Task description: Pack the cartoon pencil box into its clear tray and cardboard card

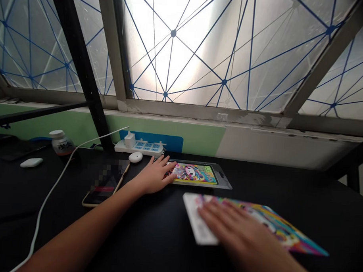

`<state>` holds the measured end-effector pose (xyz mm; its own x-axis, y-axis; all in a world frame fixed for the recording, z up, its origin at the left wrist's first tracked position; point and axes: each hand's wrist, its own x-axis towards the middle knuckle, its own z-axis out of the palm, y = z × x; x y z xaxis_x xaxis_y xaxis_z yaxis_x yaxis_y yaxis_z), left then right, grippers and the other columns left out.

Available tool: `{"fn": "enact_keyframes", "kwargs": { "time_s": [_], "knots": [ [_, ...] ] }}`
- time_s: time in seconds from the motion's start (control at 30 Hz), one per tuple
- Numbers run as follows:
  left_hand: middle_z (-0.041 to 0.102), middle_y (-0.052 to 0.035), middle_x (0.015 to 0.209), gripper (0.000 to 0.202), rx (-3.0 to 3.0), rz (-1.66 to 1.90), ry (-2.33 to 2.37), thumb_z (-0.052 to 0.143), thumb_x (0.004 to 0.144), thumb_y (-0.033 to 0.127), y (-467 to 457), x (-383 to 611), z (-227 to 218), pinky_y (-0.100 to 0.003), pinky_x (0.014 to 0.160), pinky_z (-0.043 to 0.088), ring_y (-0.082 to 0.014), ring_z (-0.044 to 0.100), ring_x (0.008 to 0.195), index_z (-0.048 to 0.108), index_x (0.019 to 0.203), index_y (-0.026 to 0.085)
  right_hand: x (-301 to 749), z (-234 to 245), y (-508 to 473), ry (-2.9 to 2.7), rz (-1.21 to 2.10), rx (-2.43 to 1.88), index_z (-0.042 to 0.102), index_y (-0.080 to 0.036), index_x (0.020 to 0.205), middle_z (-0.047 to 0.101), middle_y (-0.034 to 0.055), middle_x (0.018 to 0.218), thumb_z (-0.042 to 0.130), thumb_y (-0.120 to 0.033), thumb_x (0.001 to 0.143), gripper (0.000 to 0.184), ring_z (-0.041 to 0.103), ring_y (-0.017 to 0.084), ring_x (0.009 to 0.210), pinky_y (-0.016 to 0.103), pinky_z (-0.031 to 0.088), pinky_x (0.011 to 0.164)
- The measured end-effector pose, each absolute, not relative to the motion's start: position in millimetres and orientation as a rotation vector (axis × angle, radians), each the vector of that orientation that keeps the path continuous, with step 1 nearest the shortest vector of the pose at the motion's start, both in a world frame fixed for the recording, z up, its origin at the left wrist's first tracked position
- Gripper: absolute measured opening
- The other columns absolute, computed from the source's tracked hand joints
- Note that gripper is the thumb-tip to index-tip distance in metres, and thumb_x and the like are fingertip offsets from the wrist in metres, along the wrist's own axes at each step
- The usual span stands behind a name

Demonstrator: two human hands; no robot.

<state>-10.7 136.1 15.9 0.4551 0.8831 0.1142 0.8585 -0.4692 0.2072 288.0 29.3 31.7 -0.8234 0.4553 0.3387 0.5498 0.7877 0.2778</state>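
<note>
Blurred right hand [240, 227] hiding part of colourful card [285, 229], phone screen [105, 185] partly pixelated

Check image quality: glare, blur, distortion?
All head view: window backlit, its upper middle blown white; desk very dark; right hand and colourful sheet blurred; left hand sharper; pixelation over phone; leaning window frames suggest wide-angle stretch.

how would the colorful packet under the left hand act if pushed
The colorful packet is probably light, since it looks thin. Its clear, plastic-looking border suggests it may slide easily. Lying flat, it seems unlikely to roll or tip.
</note>
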Motion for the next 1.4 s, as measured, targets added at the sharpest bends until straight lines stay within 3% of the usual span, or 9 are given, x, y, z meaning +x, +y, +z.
{"fn": "enact_keyframes", "kwargs": {
  "time_s": [0.13, 0.27, 0.37, 0.47, 0.67, 0.8, 1.03, 1.27, 1.4],
  "knots": [
    [0.029, -0.0153, 0.162, 0.065, 2.619, 0.346, 1.542, 0.027, 0.102, 0.06, 127.6, 5.3, 13.0, -0.06, 0.119, 0.016, -0.0347, 0.02, 0.152, 0.04, 0.153, 0.022, 236.1, -7.8, -0.5, -2.801, -0.501, -0.54, 0.06, -0.012, 0.133, 0.07, 0.0146, 0.127, 0.051, -0.022, 0.094, 0.041, 0.069, 0.035, 0.111, 0.045, 0.059, 0.086],
    [0.029, -0.0165, 0.162, 0.066, 2.654, 0.344, 1.566, 0.025, 0.103, 0.06, 118.7, 19.1, 10.3, -0.059, 0.118, 0.02, -0.0365, 0.022, 0.151, 0.039, 0.154, 0.019, 209.5, -8.4, 30.1, -2.88, 0.051, -0.707, 0.048, -0.007, 0.146, 0.05, 0.0244, 0.148, 0.057, -0.061, 0.091, 0.078, 0.051, 0.042, 0.132, 0.053, 0.047, 0.105],
    [0.029, -0.0151, 0.162, 0.064, 2.671, 0.327, 1.56, 0.026, 0.103, 0.058, 116.1, 22.9, 9.6, -0.058, 0.118, 0.021, -0.0349, 0.021, 0.151, 0.038, 0.154, 0.02, 201.4, 8.2, 57.4, -2.795, 0.449, -0.728, 0.04, -0.015, 0.152, 0.044, 0.0171, 0.155, 0.055, -0.051, 0.095, 0.07, 0.037, 0.032, 0.144, 0.049, 0.027, 0.12],
    [0.029, -0.0139, 0.163, 0.063, 2.69, 0.314, 1.527, 0.026, 0.104, 0.057, 116.8, 22.2, 10.0, -0.057, 0.119, 0.021, -0.0336, 0.021, 0.151, 0.037, 0.154, 0.021, 201.8, 14.3, 68.4, -2.733, 0.61, -0.66, 0.042, -0.021, 0.151, 0.048, 0.0123, 0.153, 0.053, -0.037, 0.096, 0.059, 0.037, 0.025, 0.145, 0.043, 0.023, 0.122],
    [0.029, -0.0142, 0.163, 0.064, 2.69, 0.343, 1.489, 0.028, 0.103, 0.058, 117.3, 20.2, 12.4, -0.056, 0.119, 0.022, -0.0316, 0.022, 0.151, 0.039, 0.153, 0.02, 204.7, 3.3, 65.3, -2.728, 0.473, -0.556, 0.06, -0.014, 0.13, 0.062, 0.0142, 0.137, 0.052, -0.032, 0.096, 0.04, 0.052, 0.025, 0.13, 0.04, 0.033, 0.116],
    [0.037, -0.0132, 0.159, 0.059, 2.646, 0.474, 1.481, 0.027, 0.105, 0.056, 114.0, 20.2, 16.2, -0.059, 0.119, 0.021, -0.0286, 0.034, 0.147, 0.044, 0.149, 0.02, 204.4, -0.9, 63.2, -2.728, 0.164, -0.342, 0.068, -0.017, 0.105, 0.074, 0.0086, 0.105, 0.047, -0.027, 0.098, 0.024, 0.064, 0.021, 0.1, 0.036, 0.046, 0.093],
    [0.044, -0.01, 0.156, 0.054, 2.639, 0.526, 1.482, 0.037, 0.102, 0.056, 111.4, 15.1, 17.2, -0.059, 0.118, 0.025, -0.0313, 0.038, 0.145, 0.052, 0.142, 0.023, 227.5, 16.1, 81.8, -2.578, -0.302, -0.422, 0.064, -0.019, 0.072, 0.062, 0.0028, 0.067, 0.045, -0.024, 0.096, 0.03, 0.05, 0.017, 0.063, 0.034, 0.037, 0.064],
    [0.023, -0.0112, 0.165, 0.113, 2.708, 0.235, 1.387, 0.059, 0.068, 0.089, 114.1, 9.2, 13.0, -0.07, 0.115, 0.016, -0.0435, 0.018, 0.15, 0.027, 0.158, 0.029, 285.6, 40.1, 150.2, -2.603, -0.109, -1.237, 0.069, -0.018, 0.095, 0.068, 0.0082, 0.09, 0.051, -0.045, 0.098, 0.033, 0.063, 0.022, 0.079, 0.034, 0.042, 0.069],
    [0.023, -0.0098, 0.165, 0.111, 2.69, 0.185, 1.417, 0.065, 0.067, 0.084, 118.0, 6.2, 13.4, -0.069, 0.114, 0.021, -0.0432, 0.017, 0.15, 0.026, 0.158, 0.032, 302.3, 39.7, 165.6, -2.622, 0.07, -1.352, 0.069, -0.019, 0.104, 0.065, 0.0102, 0.103, 0.054, -0.064, 0.092, 0.049, 0.063, 0.026, 0.088, 0.038, 0.047, 0.075]
  ]
}}
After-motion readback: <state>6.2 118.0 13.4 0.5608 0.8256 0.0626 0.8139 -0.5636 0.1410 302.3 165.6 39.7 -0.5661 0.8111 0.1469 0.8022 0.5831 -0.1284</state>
